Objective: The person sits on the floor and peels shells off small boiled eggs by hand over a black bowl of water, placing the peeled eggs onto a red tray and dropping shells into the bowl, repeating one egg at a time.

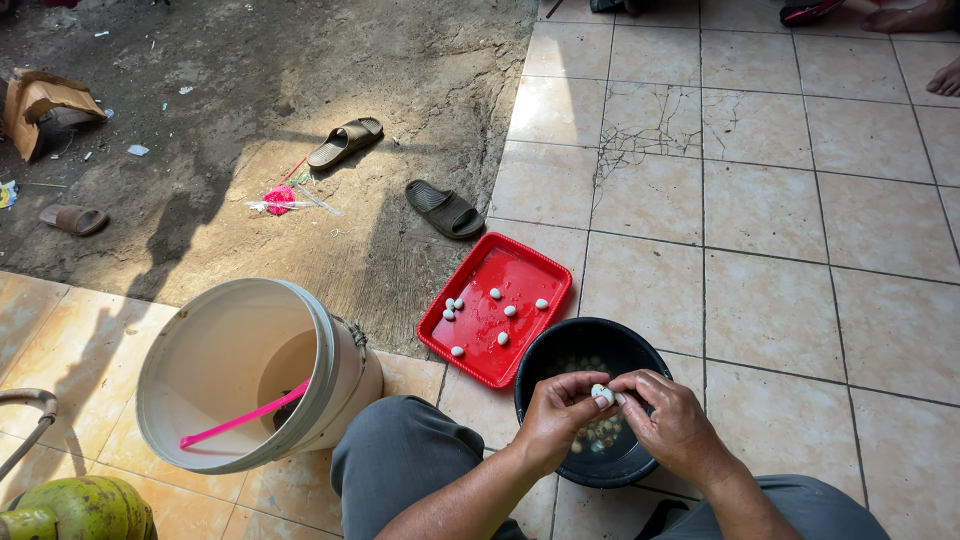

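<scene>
Presently, both of my hands are over the black bowl, which stands on the tiled floor between my knees. My left hand and my right hand meet at a single small white piece, pinched between the fingertips of both; whether it is a peeled clove or something similar I cannot tell. Both grips are closed down to the width of that piece, the remaining fingers curled in. Below it, the bowl contains a heap of similar small pale pieces, some brownish.

Just beside the bowl, touching or nearly touching its rim on my left, lies a red rectangular tray, carrying about eight white pieces scattered well apart from one another.

Further left stands a white plastic bucket, tilted toward me, with a pink stick inside. A green gas cylinder shows at the lower left corner. On the bare ground beyond lie three dark sandals and pink litter. Another person's bare feet appear at the upper right.
</scene>
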A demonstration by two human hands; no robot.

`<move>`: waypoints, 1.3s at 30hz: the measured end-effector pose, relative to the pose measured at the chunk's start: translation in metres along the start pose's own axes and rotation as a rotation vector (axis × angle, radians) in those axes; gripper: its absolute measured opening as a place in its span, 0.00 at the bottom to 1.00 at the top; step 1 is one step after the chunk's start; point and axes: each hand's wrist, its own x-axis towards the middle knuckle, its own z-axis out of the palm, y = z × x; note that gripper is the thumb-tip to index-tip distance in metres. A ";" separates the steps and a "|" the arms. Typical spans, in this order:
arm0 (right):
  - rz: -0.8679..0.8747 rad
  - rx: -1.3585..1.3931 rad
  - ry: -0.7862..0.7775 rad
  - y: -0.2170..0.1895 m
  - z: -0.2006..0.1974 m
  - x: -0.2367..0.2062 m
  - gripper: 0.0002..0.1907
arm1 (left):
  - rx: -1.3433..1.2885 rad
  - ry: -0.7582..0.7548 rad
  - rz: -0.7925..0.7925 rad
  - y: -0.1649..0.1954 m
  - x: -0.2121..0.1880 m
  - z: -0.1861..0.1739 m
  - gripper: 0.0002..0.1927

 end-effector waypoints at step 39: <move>0.470 0.249 -0.273 0.045 0.112 0.054 0.21 | 1.327 -0.022 0.359 0.059 -0.046 -0.004 0.25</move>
